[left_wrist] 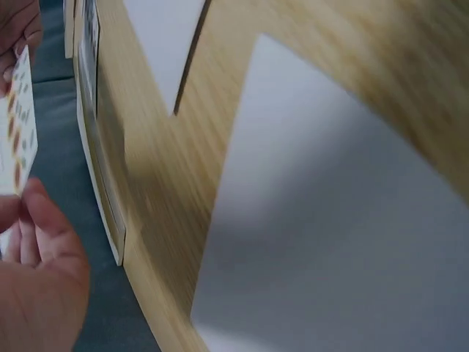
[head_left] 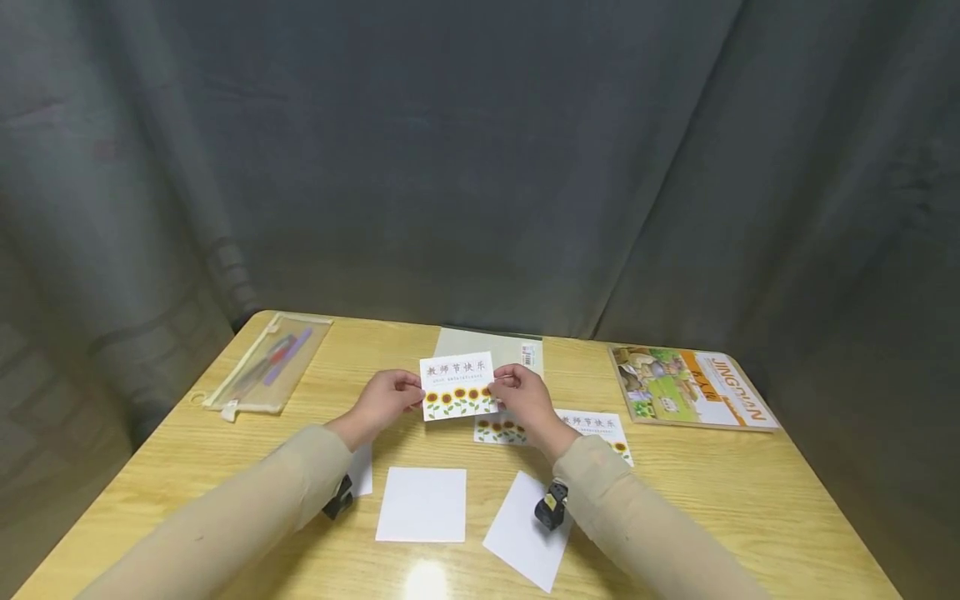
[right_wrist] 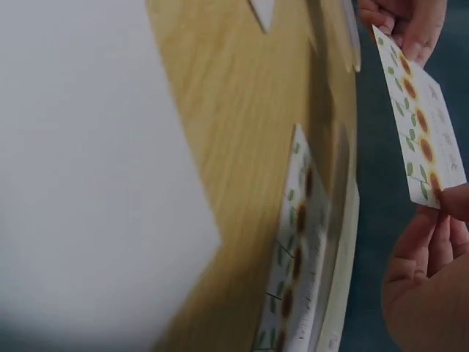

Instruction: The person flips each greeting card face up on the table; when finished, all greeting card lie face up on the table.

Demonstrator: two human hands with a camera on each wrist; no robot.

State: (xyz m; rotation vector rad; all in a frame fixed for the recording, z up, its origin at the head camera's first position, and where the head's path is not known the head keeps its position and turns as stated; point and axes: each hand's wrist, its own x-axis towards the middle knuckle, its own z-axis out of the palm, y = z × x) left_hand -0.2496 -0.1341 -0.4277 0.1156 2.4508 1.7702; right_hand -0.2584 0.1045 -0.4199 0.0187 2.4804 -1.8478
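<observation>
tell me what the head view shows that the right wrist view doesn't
Only the head view: the mesh pencil pouch, the picture book, both sleeves and the whole table.

Only the right wrist view: the sunflower sheet on the table seen edge-on, close up.

Both: the sunflower card pinched at its ends by the left hand and right hand, and white paper on the wood.

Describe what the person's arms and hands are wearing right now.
Both arms wear long, close-fitting beige sleeves down to the wrists. The left hand and right hand are bare, with no gloves or rings visible. A small black camera unit with yellow markings hangs under each wrist.
</observation>
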